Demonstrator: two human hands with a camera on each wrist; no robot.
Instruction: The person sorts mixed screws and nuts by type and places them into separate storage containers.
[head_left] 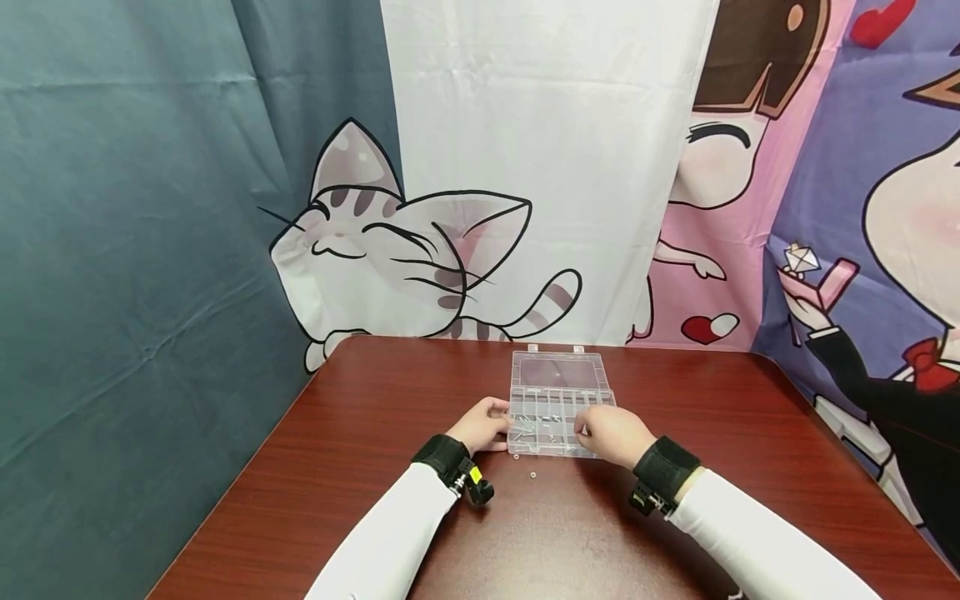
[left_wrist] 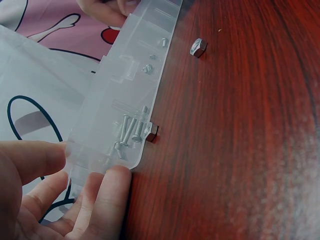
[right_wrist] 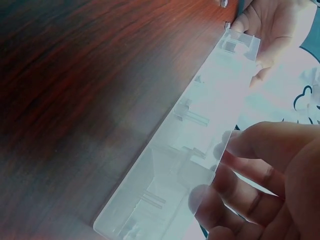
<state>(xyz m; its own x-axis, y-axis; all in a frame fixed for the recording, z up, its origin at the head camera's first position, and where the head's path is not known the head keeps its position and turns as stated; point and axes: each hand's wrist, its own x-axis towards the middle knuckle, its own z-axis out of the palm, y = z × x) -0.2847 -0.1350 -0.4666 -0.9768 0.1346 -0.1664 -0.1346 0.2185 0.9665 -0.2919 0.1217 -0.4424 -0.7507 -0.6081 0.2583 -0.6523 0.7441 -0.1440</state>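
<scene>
A clear plastic compartment box [head_left: 551, 452] lies on the table with its lid [head_left: 558, 372] folded back. My left hand [head_left: 480, 425] holds the left end, thumb at the top edge and fingers against the side wall. Near that end, several screws [left_wrist: 131, 129] lie inside, with smaller metal pieces [left_wrist: 147, 69] further along. My right hand [head_left: 617, 433] reaches over the front wall at the right part, bent fingertips [right_wrist: 201, 199] down in the compartments. I cannot tell whether they pinch anything. Two hex nuts lie outside, one nut [left_wrist: 151, 131] close by the front wall and another nut [left_wrist: 198, 47] farther out.
The dark red wooden table [head_left: 360, 383] extends around the box. Behind it hangs a printed cloth [head_left: 547, 167] with a cartoon cat. Both wrists wear black camera bands, the left band [head_left: 442, 457] and the right band [head_left: 666, 471].
</scene>
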